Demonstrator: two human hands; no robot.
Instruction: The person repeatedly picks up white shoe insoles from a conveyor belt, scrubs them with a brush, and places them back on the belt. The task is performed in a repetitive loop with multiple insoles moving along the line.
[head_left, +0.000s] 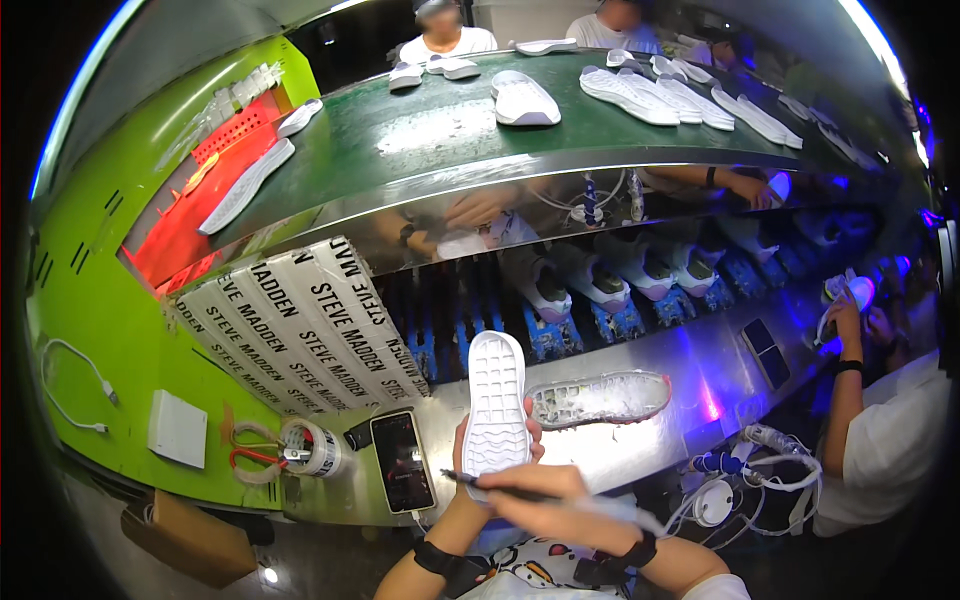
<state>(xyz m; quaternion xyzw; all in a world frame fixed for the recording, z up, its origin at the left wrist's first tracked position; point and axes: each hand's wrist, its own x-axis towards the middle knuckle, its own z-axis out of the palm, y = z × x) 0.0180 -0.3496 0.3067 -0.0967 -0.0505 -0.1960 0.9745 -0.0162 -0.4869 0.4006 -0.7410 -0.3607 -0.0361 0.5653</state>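
Clearly, at the lower middle of the frame we held a white shoe sole upright, tread toward us, our left hand curled closed around its lower end while our right hand pinched a thin dark brush shut between its fingers across the sole's base. We judged the sole light, rubbery and somewhat flexible, best gripped by its side edges near the heel.
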